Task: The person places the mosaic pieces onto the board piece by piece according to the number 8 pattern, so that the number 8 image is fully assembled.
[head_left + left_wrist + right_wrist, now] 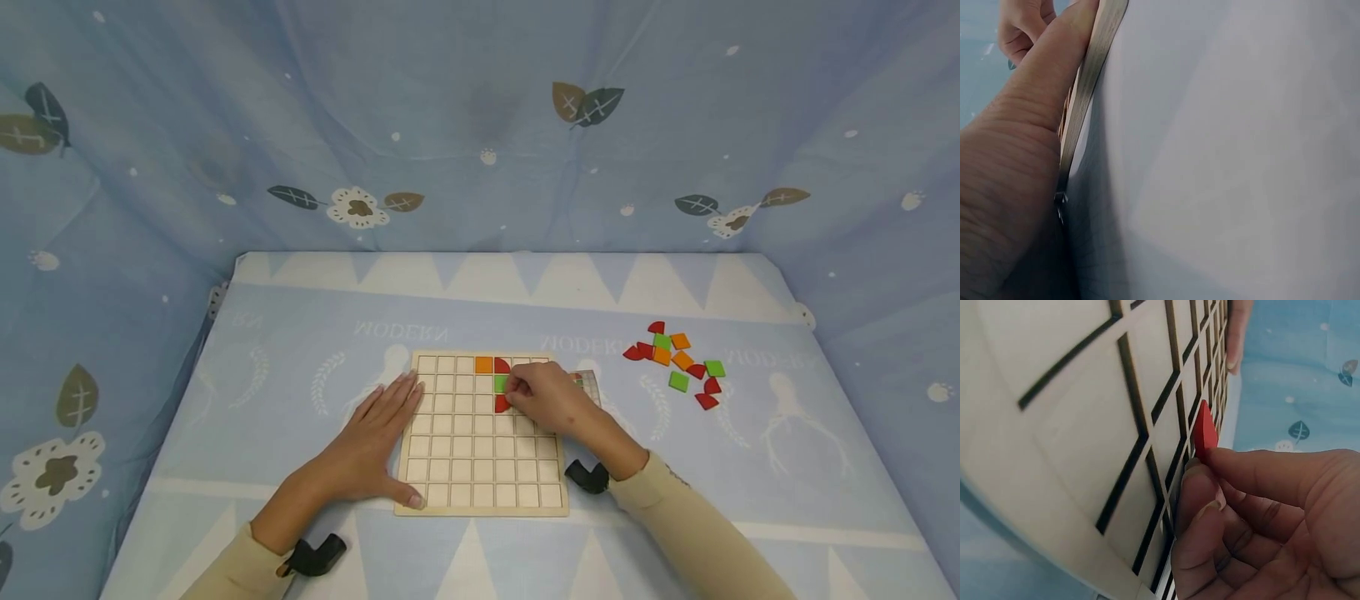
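Note:
A wooden grid board (461, 448) lies on the table. Along its left edge rests my left hand (378, 437), fingers extended and the thumb at the near corner. In the right wrist view my right hand (1254, 519) pinches a red quarter-circle piece (1205, 431) between thumb and fingertip, its edge down at the grid. The head view has this hand over the board's upper right, partly covering the cells there. In the top row sit an orange square (483, 365) and another red quarter-circle (501, 365), with a green square (500, 383) below the latter.
Loose red, orange and green pieces (678, 381) lie scattered to the right of the board. A small patterned card (591, 385) shows partly behind the right hand. Blue printed cloth (480, 167) hangs behind the table and at both sides.

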A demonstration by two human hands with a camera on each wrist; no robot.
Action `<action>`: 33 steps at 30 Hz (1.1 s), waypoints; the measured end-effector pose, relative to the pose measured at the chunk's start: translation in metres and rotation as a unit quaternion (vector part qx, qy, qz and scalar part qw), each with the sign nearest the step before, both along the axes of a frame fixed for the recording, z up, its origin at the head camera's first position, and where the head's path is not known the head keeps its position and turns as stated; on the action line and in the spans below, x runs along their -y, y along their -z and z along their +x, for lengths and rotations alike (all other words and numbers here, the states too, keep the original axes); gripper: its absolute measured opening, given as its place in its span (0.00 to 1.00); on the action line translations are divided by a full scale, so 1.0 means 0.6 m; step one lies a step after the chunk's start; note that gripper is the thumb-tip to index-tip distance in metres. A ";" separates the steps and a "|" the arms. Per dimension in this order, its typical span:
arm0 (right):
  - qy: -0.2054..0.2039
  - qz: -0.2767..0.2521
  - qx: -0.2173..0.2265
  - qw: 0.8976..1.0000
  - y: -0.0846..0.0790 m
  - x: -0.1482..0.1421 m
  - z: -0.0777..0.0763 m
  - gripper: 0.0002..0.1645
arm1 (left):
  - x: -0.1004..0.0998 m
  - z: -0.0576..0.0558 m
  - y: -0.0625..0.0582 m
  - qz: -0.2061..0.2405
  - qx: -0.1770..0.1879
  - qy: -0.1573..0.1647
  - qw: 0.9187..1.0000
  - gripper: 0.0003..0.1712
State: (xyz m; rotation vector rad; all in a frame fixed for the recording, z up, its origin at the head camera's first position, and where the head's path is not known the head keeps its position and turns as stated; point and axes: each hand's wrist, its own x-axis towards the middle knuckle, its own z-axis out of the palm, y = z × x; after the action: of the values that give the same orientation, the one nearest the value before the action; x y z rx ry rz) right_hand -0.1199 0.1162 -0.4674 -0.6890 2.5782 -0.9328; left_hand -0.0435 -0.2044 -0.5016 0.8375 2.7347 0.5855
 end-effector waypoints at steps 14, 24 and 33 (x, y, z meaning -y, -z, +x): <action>0.002 0.012 -0.006 1.000 -0.006 0.010 0.011 0.05 | 0.001 0.000 0.002 0.001 -0.005 0.002 1.000 0.90; 0.053 0.012 -0.020 0.998 -0.017 -0.021 0.024 0.05 | 0.000 0.000 0.001 0.002 -0.002 0.002 1.000 0.90; 0.120 0.029 -0.059 0.991 -0.048 -0.113 0.028 0.10 | -0.001 0.001 -0.004 0.013 0.001 0.000 1.000 0.89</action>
State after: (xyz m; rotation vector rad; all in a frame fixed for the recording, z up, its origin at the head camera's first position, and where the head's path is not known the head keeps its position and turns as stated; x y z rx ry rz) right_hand -0.1029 0.1838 -0.4388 -0.4359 2.8279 -0.9073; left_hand -0.0427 -0.2037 -0.4995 0.8433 2.7307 0.6236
